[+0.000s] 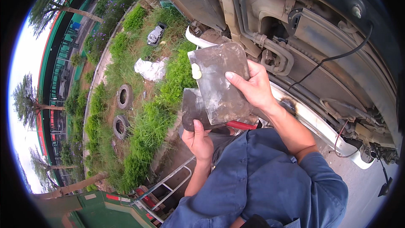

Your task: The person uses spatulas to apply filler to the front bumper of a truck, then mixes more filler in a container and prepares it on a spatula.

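Observation:
My right hand (pixel 255 86) grips a flat, rounded-corner grey plate (pixel 221 86) by its right edge, thumb on top. The plate's face is smeared with whitish streaks. A pale cream blob (pixel 196 71), like paste or putty, sits at its left edge. Below and to the left, my left hand (pixel 199 142) pinches a second dark flat plate (pixel 192 107), its thumb lying on the face. The first plate overlaps and partly hides the second. Whether the two plates touch, I cannot tell. The fingers behind both plates are hidden.
A vehicle's open front (pixel 303 42), with pipes, a radiator (pixel 312 67) and a hanging black cable (pixel 344 55), rises at right. Grass to the left holds two tyres (pixel 124 96), a white sheet (pixel 151 69) and a grey part (pixel 156 33). A metal ladder frame (pixel 173 190) stands lower left.

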Action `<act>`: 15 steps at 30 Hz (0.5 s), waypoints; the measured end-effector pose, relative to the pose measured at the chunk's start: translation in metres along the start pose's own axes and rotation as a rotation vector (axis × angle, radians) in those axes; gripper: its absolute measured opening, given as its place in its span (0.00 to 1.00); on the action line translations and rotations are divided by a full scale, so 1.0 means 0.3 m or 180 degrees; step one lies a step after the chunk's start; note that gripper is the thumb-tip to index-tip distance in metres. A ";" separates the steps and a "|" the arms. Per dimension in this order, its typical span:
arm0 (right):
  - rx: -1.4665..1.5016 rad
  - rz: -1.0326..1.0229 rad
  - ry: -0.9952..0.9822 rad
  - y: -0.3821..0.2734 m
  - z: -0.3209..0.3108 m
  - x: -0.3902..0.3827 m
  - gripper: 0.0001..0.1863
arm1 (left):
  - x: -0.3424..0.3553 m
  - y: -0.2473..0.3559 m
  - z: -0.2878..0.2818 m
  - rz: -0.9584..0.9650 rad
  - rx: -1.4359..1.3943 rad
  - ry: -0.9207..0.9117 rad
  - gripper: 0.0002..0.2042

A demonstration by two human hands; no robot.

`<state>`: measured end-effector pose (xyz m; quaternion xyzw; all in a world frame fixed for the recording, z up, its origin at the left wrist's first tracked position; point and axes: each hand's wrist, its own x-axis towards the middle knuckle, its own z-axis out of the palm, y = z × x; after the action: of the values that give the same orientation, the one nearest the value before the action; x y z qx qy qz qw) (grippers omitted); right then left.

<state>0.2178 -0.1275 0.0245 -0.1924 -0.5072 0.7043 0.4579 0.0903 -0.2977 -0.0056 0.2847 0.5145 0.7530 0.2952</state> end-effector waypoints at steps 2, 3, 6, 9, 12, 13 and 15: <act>0.0173 -0.0020 0.0093 -0.007 -0.007 0.002 0.13 | 0.006 -0.007 0.006 -0.0196 -0.0097 -0.0276 0.14; 0.0101 -0.0005 -0.0021 -0.002 0.010 -0.005 0.14 | 0.013 -0.006 0.025 -0.0209 -0.0107 -0.0277 0.14; -0.0104 -0.0201 -0.0229 0.025 0.035 -0.018 0.14 | 0.044 0.007 0.051 -0.0302 -0.0402 0.0172 0.11; 0.0137 -0.0178 0.0420 -0.064 -0.099 0.000 0.13 | 0.111 0.055 -0.003 -0.0493 -0.0857 0.0537 0.14; 0.0293 -0.0208 0.0751 -0.071 -0.143 0.002 0.13 | 0.150 -0.033 -0.159 -0.1786 -0.3521 -0.0308 0.21; 0.0411 -0.0185 0.0732 -0.044 -0.129 0.003 0.13 | 0.157 -0.039 -0.114 -0.2286 -0.4398 -0.0373 0.23; 0.0458 0.0040 0.0707 0.044 -0.083 -0.002 0.13 | 0.142 -0.056 -0.033 -0.2815 -0.4565 -0.0789 0.22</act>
<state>0.2306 -0.1155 0.0023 -0.2391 -0.4003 0.7161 0.5195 0.0574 -0.2672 -0.0191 -0.1180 -0.0593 0.6756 0.7254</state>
